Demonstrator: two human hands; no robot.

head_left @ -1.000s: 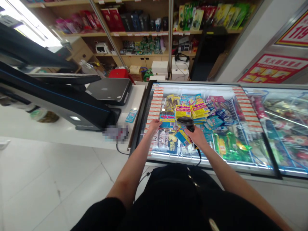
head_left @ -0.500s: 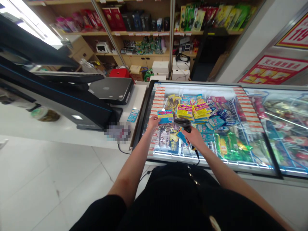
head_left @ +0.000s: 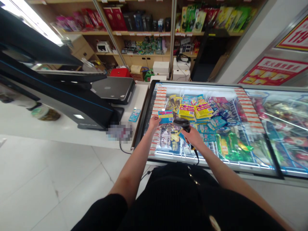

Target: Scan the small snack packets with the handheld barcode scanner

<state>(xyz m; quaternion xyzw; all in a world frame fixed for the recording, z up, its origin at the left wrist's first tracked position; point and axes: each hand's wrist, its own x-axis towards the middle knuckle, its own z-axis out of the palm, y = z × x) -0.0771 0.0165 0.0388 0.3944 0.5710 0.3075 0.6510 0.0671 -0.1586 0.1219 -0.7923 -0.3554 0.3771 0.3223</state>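
Between the fingers of my left hand (head_left: pixel 154 122) is the left end of a flat blue, yellow and pink packet (head_left: pixel 166 117), its printed side up. My right hand (head_left: pixel 193 137) is wrapped round the handle of a black barcode scanner (head_left: pixel 182 122), whose head points left toward that packet. A cord hangs from the scanner's grip. Partly hidden by the right hand, a blue and yellow packet (head_left: pixel 182 136) shows below the scanner head; whether the hand touches it I cannot tell. Two stacks of yellow and pink packets (head_left: pixel 186 110) lie just beyond the scanner on the freezer's glass top.
The glass-topped freezer (head_left: pixel 260 150) holds bagged frozen goods. On its left, a white counter (head_left: pixel 79 136) bears a dark monitor stand (head_left: pixel 96 112), a closed laptop (head_left: pixel 114 87), a light blue packet (head_left: pixel 134 115) and a jar (head_left: pixel 45 114). Stocked shelves (head_left: pixel 141 33) stand behind.
The whole view has shifted very slightly. Both hands keep their hold, with the packet and the scanner in nearly the same places.
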